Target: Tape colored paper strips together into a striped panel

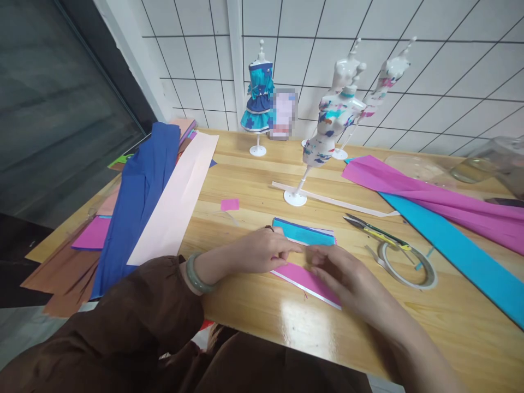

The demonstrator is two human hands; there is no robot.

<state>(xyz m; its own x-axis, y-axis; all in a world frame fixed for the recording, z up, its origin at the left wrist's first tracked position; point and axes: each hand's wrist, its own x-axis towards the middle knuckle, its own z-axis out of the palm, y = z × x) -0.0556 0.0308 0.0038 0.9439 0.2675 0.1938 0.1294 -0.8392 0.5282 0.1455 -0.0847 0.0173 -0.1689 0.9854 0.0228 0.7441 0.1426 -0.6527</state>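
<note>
Pink fabric strip (303, 278), white along its near edge, lies just on the wearer's side of the fingertips, its long axis slanting from below the left fingers down rightward to beside the right hand. The left hand (266, 251) rests low, forefinger stretched right, its other fingers curled together; just beyond that forefinger lies a turquoise fabric strip (303, 233). The right hand (347, 273), nearer the pink strip and partly over it, arches with thumb below forefinger; blurred fingertips hide whether either hand pinches anything, so I cannot tell
</note>
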